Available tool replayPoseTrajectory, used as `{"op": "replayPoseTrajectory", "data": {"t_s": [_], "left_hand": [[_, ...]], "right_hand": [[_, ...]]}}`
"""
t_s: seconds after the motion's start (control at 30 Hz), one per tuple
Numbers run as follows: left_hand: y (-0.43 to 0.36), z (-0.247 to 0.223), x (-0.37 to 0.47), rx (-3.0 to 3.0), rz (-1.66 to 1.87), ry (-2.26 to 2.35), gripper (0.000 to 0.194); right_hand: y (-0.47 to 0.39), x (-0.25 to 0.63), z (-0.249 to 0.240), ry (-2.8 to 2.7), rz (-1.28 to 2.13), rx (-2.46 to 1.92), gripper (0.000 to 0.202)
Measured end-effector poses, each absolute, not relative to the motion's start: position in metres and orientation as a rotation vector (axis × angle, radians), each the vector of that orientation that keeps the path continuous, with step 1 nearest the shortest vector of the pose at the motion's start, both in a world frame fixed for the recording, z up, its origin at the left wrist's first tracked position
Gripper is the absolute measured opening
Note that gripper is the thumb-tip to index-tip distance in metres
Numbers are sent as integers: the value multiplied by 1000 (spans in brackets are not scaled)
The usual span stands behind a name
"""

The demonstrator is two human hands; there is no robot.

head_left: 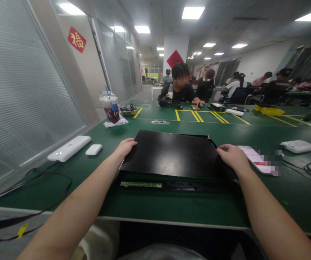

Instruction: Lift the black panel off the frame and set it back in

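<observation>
Cable trails over the left end of the counter, running to a long white device. Next to that lies a small white case; farther back, a lidded cup of dark drink stands on crumpled tissue. The left hand grasps the left edge of a black panel, which lies over a dark frame mid-counter; a green circuit strip shows along the frame's near side. The right hand pinches the panel's right edge; whether the frame is also in that grip, I cannot tell. Just beside it lies a lit phone, then a white box.
</observation>
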State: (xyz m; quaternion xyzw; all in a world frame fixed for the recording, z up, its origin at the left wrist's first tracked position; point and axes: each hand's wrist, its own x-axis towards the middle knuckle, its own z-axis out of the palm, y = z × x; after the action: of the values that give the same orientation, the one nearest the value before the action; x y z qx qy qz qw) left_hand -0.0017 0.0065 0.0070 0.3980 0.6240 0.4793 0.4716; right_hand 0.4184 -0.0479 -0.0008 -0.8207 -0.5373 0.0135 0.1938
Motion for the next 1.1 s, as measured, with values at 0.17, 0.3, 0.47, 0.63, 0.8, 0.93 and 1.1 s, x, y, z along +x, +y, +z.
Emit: {"op": "replayPoseTrajectory", "data": {"t_s": [0.17, 0.3, 0.47, 0.63, 0.8, 0.93, 1.1], "left_hand": [[6, 8, -1, 975, 1182, 1547, 22], [6, 8, 0, 983, 1175, 1543, 21], [7, 8, 1, 961, 1176, 1540, 20], [9, 6, 0, 935, 1177, 1529, 22], [11, 2, -3, 961, 1183, 1538, 24], [11, 2, -3, 955, 1167, 1532, 26], [12, 3, -2, 964, 1177, 1534, 24]], "right_hand": [[-49, 416, 0, -1552, 5, -2322, 40], [-51, 412, 1, -1592, -59, -2331, 40], [-50, 412, 1, -1602, -34, -2349, 42], [-48, 417, -1, -1571, -14, -2319, 43], [-47, 423, -1, -1551, 25, -2296, 42], [-46, 426, -1, -1541, 98, -2279, 42], [-45, 427, -3, -1550, 75, -2251, 40]]}}
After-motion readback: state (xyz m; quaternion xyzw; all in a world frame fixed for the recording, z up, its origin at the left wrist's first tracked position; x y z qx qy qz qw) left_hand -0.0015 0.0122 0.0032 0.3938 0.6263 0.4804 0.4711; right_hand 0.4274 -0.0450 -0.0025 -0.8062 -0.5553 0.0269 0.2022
